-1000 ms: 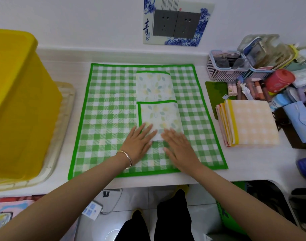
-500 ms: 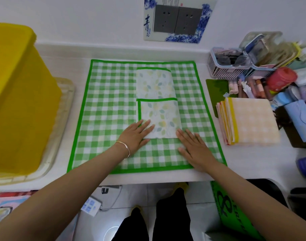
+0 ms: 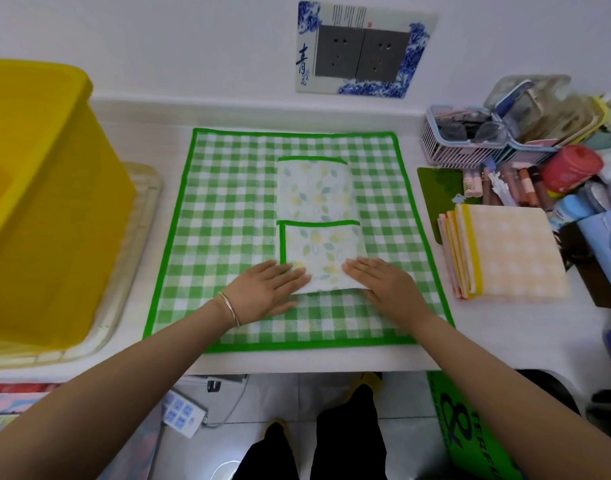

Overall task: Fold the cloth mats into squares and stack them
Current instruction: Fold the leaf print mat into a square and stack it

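A white leaf-patterned cloth mat with green trim point(image 3: 318, 216) lies partly folded on a large green checked mat point(image 3: 228, 216) spread over the white counter. Its near half is doubled over into a square. My left hand point(image 3: 266, 292) lies flat with straight fingers on the near left corner of that square. My right hand point(image 3: 383, 282) presses flat on its near right corner. A stack of folded orange-and-yellow checked mats point(image 3: 505, 254) sits to the right of the green mat.
A big yellow plastic bin point(image 3: 44, 202) stands on a clear tray point(image 3: 134, 244) at the left. Baskets, bottles and small items point(image 3: 539, 161) crowd the back right. The counter's front edge point(image 3: 314, 365) runs just below the green mat.
My right hand slid out to the right over the green mat, then came back onto the folded square's right corner. My left hand stayed near the left corner.
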